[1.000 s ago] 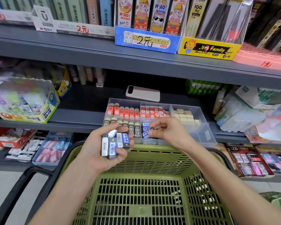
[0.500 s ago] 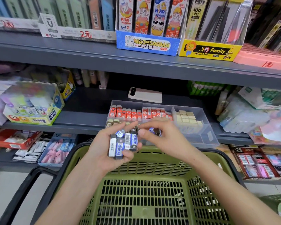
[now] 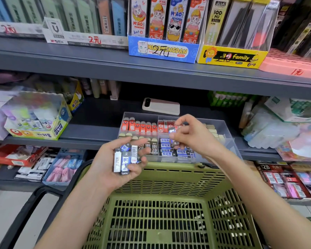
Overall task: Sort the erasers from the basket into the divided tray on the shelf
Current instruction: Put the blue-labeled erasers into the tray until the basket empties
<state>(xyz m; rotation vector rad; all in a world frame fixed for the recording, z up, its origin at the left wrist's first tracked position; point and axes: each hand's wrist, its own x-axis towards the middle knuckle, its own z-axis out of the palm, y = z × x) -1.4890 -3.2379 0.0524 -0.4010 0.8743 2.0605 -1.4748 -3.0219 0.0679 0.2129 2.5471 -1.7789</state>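
My left hand (image 3: pixel 113 166) cups a bunch of blue-and-white erasers (image 3: pixel 125 159) above the far rim of the green basket (image 3: pixel 169 221). My right hand (image 3: pixel 194 135) pinches one blue-and-white eraser (image 3: pixel 172 131) over the clear divided tray (image 3: pixel 228 141) on the shelf. The tray holds red erasers (image 3: pixel 140 125) at the back left, black 2B erasers (image 3: pixel 153 147) at the front left, blue-and-white erasers (image 3: pixel 176 150) in the front middle and beige ones (image 3: pixel 214 132) on the right. No erasers show in the basket.
A phone (image 3: pixel 161 106) lies on the shelf behind the tray. A glue box (image 3: pixel 36 121) stands at the left, plastic-wrapped packs (image 3: pixel 276 130) at the right. The upper shelf (image 3: pixel 151 72) overhangs the tray. The basket's black handle (image 3: pixel 31 209) hangs at the left.
My right hand went from the tray to my left hand, took one eraser from the bunch and carried it up and right over the tray. My left hand kept its place.
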